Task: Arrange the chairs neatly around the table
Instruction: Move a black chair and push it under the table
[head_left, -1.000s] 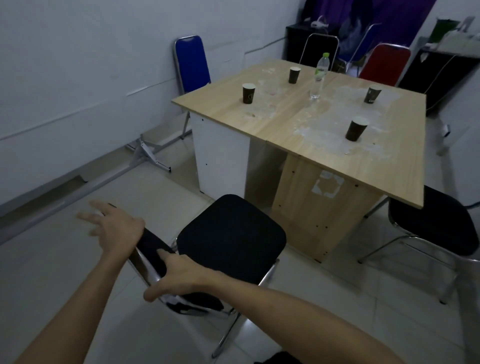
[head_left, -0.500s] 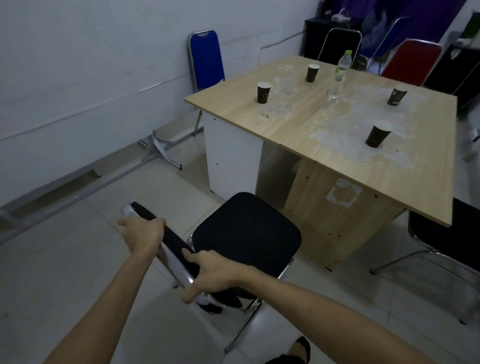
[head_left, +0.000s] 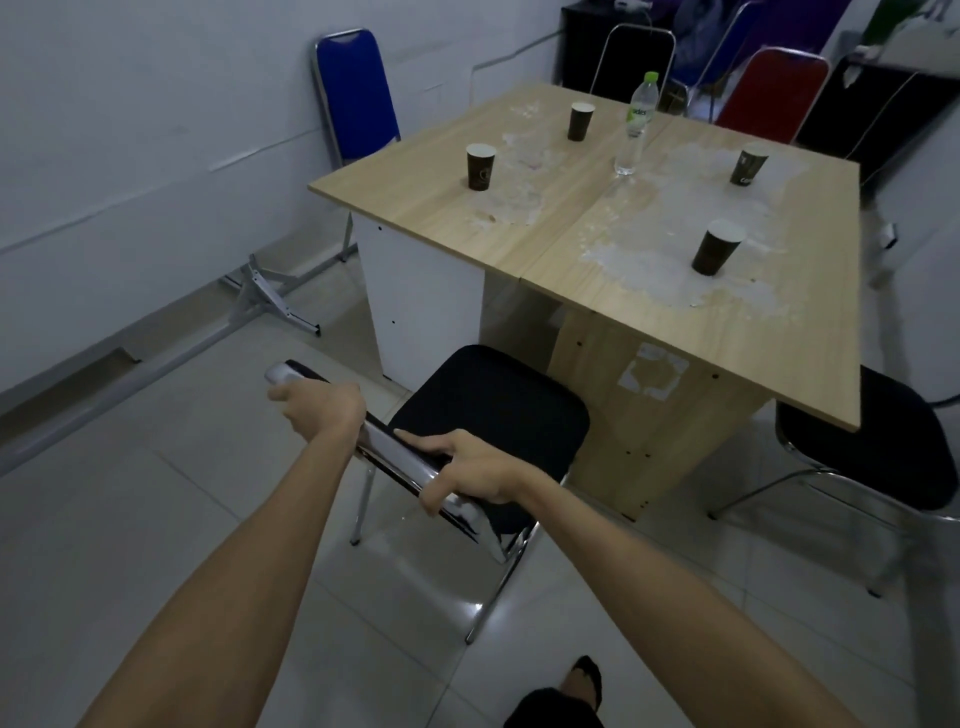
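A black padded chair (head_left: 493, 415) with a chrome frame stands in front of me, its seat facing the near side of the wooden table (head_left: 561, 234). My left hand (head_left: 322, 408) is wrapped around the left end of the chair's backrest top. My right hand (head_left: 467, 470) grips the right end of the same backrest. Another black chair (head_left: 872, 441) sits at the table's right corner. A blue chair (head_left: 356, 98) stands by the wall at the table's far left. A black chair (head_left: 636, 60) and a red chair (head_left: 769, 93) stand beyond the far edge.
Several dark paper cups (head_left: 480, 166) and a water bottle (head_left: 636, 127) stand on the stained tabletop. A metal frame (head_left: 260, 291) lies on the tiled floor along the left wall. My foot (head_left: 582, 680) shows at the bottom edge.
My left hand came down from open above the backrest and closed on its left end. The chair and I moved closer to the table.
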